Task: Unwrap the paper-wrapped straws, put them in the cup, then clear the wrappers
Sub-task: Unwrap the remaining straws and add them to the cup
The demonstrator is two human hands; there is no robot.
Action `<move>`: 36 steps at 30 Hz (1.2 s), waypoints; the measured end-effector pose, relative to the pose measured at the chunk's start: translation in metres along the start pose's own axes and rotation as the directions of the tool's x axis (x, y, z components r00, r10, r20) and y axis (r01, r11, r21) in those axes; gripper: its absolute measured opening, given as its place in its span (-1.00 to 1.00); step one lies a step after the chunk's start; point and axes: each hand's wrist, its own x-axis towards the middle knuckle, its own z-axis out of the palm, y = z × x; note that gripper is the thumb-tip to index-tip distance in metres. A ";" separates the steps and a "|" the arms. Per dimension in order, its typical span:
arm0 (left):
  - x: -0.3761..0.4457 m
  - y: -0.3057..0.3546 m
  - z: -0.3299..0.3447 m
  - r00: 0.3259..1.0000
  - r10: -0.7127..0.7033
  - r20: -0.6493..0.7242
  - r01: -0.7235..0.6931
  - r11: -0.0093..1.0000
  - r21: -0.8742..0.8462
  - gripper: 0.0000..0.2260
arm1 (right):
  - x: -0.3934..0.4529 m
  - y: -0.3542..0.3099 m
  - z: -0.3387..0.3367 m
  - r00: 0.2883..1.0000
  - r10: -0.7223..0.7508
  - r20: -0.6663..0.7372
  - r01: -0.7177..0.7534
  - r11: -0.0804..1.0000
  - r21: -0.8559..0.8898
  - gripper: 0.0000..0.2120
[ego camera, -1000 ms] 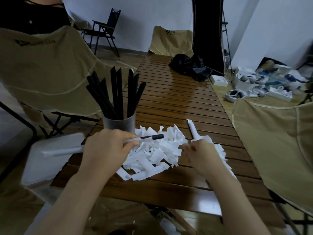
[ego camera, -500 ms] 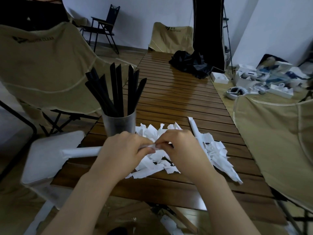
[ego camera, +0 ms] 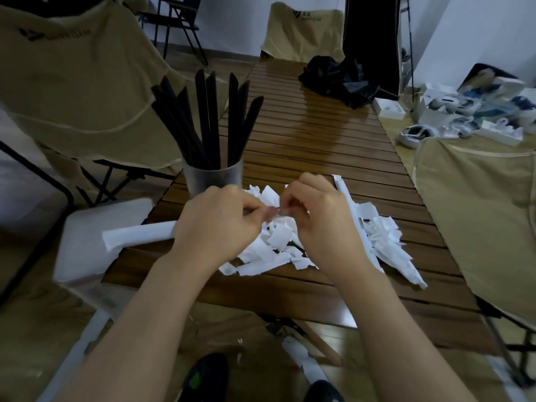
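Fingers of the left hand and fingers of the right hand are curled and meet tip to tip, pinching the end of a paper-wrapped straw. The left hand is closed around the straw's middle; its wrapped length runs out leftward past the counter's left edge, over a white stool. Whether any black straw is exposed between the fingertips cannot be told. Beneath and behind both hands lies a heap of torn white wrappers, spread near the front edge of the slatted wooden counter and trailing toward its right edge. A second wrapped straw lies just beyond the right hand. A grey cup, standing close to the left edge just beyond the left hand, holds a bundle of upright black straws. A crumpled black bag rests at the far end of the counter.
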 end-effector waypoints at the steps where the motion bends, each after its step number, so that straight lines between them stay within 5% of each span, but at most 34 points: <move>1: 0.001 0.000 0.000 1.000 -0.018 0.009 0.018 0.999 -0.029 -0.71 | 0.000 0.000 0.000 1.000 -0.013 -0.006 0.013 1.000 0.005 -0.79; 6: 0.006 -0.007 -0.003 0.997 -0.081 -0.005 0.080 0.988 -0.131 -0.72 | 0.001 0.004 -0.002 0.999 0.046 -0.003 -0.046 0.995 0.087 -0.81; 11: 0.003 -0.025 -0.005 0.990 -0.136 -0.042 0.139 0.989 0.055 -0.68 | 0.002 0.021 -0.015 0.960 0.260 -0.105 -0.240 0.955 0.173 -0.81; 15: 0.000 -0.023 -0.004 0.995 -0.082 0.057 0.075 0.991 0.112 -0.77 | -0.004 0.032 -0.010 0.877 0.456 0.149 -0.458 0.889 -0.021 -0.78; 19: -0.009 -0.009 0.004 0.989 -0.037 0.142 0.015 0.989 0.149 -0.80 | -0.006 0.030 -0.001 0.900 0.381 0.209 -0.369 0.924 -0.096 -0.56; 26: -0.010 0.000 0.014 0.993 0.033 0.114 -0.043 0.995 0.088 -0.78 | -0.005 0.020 0.009 0.949 0.115 0.293 -0.101 0.993 -0.062 -0.85; 36: -0.010 -0.015 0.006 0.990 0.036 0.133 -0.049 0.994 0.099 -0.84 | -0.002 0.020 -0.005 0.909 0.258 0.328 -0.288 0.957 0.045 -0.90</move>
